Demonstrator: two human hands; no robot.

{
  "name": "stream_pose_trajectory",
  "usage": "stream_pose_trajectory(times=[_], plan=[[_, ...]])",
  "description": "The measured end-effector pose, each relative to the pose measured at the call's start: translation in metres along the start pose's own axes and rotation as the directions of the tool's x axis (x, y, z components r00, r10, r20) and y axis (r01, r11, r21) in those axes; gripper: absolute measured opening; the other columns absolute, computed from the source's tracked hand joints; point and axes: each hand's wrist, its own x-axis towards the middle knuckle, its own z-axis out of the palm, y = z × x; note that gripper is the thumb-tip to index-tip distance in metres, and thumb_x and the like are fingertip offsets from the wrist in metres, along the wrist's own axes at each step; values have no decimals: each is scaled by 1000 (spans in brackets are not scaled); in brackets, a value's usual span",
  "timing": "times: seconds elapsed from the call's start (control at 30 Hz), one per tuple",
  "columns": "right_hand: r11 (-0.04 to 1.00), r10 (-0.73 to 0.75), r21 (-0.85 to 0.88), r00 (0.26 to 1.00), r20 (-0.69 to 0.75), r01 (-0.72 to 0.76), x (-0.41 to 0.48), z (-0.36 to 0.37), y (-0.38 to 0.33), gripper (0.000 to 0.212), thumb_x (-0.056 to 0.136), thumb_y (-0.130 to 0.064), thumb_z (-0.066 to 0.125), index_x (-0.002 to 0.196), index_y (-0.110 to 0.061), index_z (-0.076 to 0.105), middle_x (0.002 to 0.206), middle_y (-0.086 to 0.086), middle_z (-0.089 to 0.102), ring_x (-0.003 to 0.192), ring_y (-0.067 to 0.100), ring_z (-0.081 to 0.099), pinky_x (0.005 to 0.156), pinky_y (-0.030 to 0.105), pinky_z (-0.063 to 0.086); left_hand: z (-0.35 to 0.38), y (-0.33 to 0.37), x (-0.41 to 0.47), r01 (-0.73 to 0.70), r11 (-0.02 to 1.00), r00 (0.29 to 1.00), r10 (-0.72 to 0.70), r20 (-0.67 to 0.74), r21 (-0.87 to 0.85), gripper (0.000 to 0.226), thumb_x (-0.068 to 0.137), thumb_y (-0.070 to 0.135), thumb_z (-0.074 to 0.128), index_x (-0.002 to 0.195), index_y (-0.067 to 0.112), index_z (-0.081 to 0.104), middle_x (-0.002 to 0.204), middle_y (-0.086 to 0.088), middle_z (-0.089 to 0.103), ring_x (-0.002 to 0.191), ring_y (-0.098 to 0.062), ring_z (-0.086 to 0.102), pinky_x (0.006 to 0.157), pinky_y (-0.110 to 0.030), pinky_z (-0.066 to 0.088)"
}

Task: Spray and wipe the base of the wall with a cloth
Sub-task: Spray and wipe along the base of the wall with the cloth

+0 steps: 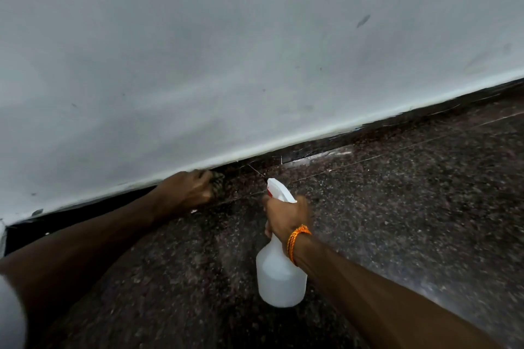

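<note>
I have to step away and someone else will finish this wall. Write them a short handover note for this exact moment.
Left hand: closed on a dark crumpled cloth, pressed against the dark skirting strip below the white wall.
Right hand: gripping the white plastic spray bottle, nozzle aimed at the strip just right of the cloth.
Done: cannot tell how much is wiped.
Left: spray and wipe rightward along the strip.

I am looking at a room inside a building, maybe a home, but I cannot tell which room. A plain white wall (226, 51) is meeting a dark speckled stone floor (411, 193), with a black strip (368, 129) running along the wall's bottom edge.
</note>
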Motion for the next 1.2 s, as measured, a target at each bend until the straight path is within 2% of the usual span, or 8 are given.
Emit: stream_pose_trajectory(times=[0.13,0.23,0.43,0.57,0.7,0.83,1.0,1.2], plan=[[1000,26,8,1000,4,-26,-4,7,7,33,85,-20,72,71,-24,42,67,18,67,49,28,60,57,40,58,-2,1,-14,50,998,997,-52,59,35,29,76,10,39,69,6,67,70,-12,57,51,-28,57,34,-29,39],[1000,9,7,1000,13,-9,-7,8,3,21,83,-19,72,74,-15,53,60,19,66,43,26,58,51,35,54,-1,2,2,-15,996,998,9,63,93,33,78,9,39,80,10,72,72,-9,60,52,-24,58,37,-27,39],[995,49,95,993,-109,-38,4,-10,-4,29,81,-24,74,94,0,63,78,29,71,40,25,58,42,27,45,-32,22,113,-76,990,997,74,24,117,33,97,15,41,118,6,64,120,-18,59,89,-31,66,56,-35,53],[989,73,140,982,-172,-48,12,-28,-2,35,78,-25,76,98,0,62,84,32,72,43,25,59,44,28,47,-15,20,105,-88,995,995,90,-43,37,24,85,11,57,102,7,72,101,-14,64,68,-28,63,43,-31,47],[989,95,134,976,-195,-69,24,-42,-5,37,78,-30,76,101,-10,55,91,26,74,58,32,69,52,37,57,24,17,69,-111,993,994,111,10,47,31,79,11,40,72,9,70,81,-13,61,55,-28,58,35,-30,42],[998,46,61,975,-215,-34,44,-35,-2,65,46,-53,62,90,-6,72,83,20,75,73,39,74,65,51,65,-5,15,101,-37,999,995,38,-89,11,26,80,8,39,70,6,63,75,-13,57,54,-29,57,34,-29,37],[999,1,48,980,-201,9,49,-34,-5,63,48,-54,62,89,-6,71,79,20,74,68,38,74,62,48,65,-25,21,123,-22,999,994,18,-105,-41,5,71,3,65,73,0,63,73,-16,58,52,-31,57,32,-29,36],[995,-78,-75,981,-178,65,56,-38,-3,72,45,-59,54,91,-8,72,84,17,74,76,40,74,70,52,64,-38,21,121,-32,999,999,34,-42,32,20,58,6,84,66,3,65,69,-13,59,50,-27,58,31,-28,35]])
